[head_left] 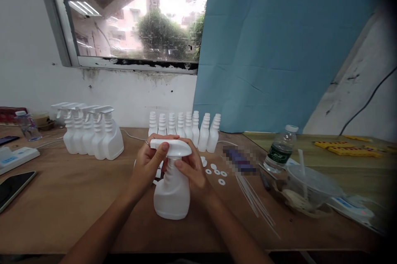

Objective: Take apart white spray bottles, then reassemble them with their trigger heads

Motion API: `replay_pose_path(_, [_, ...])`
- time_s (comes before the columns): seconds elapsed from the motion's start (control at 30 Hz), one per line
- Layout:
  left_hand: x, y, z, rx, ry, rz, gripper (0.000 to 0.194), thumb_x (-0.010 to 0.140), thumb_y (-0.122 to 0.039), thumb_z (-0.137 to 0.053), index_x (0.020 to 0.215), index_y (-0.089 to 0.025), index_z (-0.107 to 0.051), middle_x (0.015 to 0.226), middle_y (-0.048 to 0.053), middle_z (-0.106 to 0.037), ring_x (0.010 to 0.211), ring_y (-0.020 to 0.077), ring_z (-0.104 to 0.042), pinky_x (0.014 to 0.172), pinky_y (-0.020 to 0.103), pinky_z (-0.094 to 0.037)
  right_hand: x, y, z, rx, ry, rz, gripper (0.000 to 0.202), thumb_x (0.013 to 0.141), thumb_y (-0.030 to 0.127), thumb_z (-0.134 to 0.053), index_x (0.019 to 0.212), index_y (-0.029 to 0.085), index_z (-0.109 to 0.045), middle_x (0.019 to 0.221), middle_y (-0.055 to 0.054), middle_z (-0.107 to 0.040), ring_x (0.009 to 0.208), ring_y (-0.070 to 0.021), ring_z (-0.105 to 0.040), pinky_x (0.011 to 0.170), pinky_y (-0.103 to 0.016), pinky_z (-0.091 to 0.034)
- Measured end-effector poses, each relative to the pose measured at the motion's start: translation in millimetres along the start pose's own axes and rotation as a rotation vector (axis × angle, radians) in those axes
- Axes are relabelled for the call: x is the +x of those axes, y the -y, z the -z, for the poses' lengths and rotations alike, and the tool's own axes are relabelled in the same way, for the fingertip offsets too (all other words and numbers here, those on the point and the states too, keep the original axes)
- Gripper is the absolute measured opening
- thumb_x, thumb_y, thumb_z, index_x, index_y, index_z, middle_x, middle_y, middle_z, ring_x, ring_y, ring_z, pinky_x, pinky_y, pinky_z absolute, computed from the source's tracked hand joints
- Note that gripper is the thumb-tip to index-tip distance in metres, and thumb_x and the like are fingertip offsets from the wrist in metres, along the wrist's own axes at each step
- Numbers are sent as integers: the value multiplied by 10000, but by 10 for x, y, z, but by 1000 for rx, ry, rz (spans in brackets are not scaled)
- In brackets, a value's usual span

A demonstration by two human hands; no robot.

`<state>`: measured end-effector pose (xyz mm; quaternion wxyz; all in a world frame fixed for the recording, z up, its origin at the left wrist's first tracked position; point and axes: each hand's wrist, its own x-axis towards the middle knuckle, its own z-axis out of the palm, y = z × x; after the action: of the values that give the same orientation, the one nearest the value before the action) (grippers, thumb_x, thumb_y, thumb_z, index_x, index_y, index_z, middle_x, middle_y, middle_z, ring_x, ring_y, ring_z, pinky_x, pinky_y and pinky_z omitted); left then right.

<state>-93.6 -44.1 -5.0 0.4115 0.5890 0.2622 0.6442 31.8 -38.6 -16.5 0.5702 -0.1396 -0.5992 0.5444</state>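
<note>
A white spray bottle stands upright on the brown tabletop in front of me, its white trigger head on top. My left hand is closed around the nozzle end of that head, thumb on its near side. With my right hand I grip the back of the head and the neck just below it, thumb against the neck. The fingers behind the bottle are hidden. Small white parts show partly behind my left hand, and several white washers lie to the right.
Capless white bottles stand in a row behind my hands. Bottles with trigger heads are grouped at left. Thin white tubes, a water bottle and a plastic bowl lie right; a phone and power strip left.
</note>
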Motion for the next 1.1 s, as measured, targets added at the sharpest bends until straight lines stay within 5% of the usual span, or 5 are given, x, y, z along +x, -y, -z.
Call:
replay_pose_path(0.17, [-15, 19, 36, 32, -12, -18, 309, 874, -456, -594, 984, -167, -604, 756, 11, -616, 536, 90, -484, 470, 189, -397, 3, -3, -15, -73, -50, 46, 473, 725, 316, -765, 1098, 277, -478, 1075, -16, -598, 707, -133, -619, 628, -275, -540])
replay_pose_path(0.73, [-29, 154, 40, -35, -43, 61, 338, 865, -518, -573, 968, -196, -590, 591, -49, -477, 489, 83, -428, 448, 174, -361, 26, -34, 74, 2, 16, -85, 375, 685, 352, -806, 958, 184, -610, 716, 2, -646, 604, -147, -594, 573, -268, -486])
replay_pose_path(0.87, [-226, 272, 133, 51, -82, -17, 274, 903, -449, -555, 1082, -243, -569, 920, 19, -620, 826, 139, -601, 715, 222, -497, 93, 43, 97, 6, 115, -200, 318, 679, 334, -809, 901, 190, -632, 720, 18, -628, 650, -138, -590, 595, -252, -488])
replay_pose_path(0.97, [-461, 349, 265, 193, -106, -105, 411, 894, -372, -590, 1285, -319, -475, 1402, 46, -451, 1242, 219, -475, 1014, 329, -423, 137, 108, 112, 6, 237, -289, 271, 690, 330, -801, 882, 201, -660, 765, 24, -634, 726, -138, -607, 681, -256, -498])
replay_pose_path(1.1, [-734, 415, 461, 342, 15, -30, 484, 900, -309, -573, 1355, -367, -417, 1428, 53, -448, 1216, 244, -514, 1013, 382, -437, 136, 127, 94, -20, 291, -287, 262, 729, 373, -769, 897, 202, -664, 863, 8, -643, 827, -149, -606, 795, -275, -484])
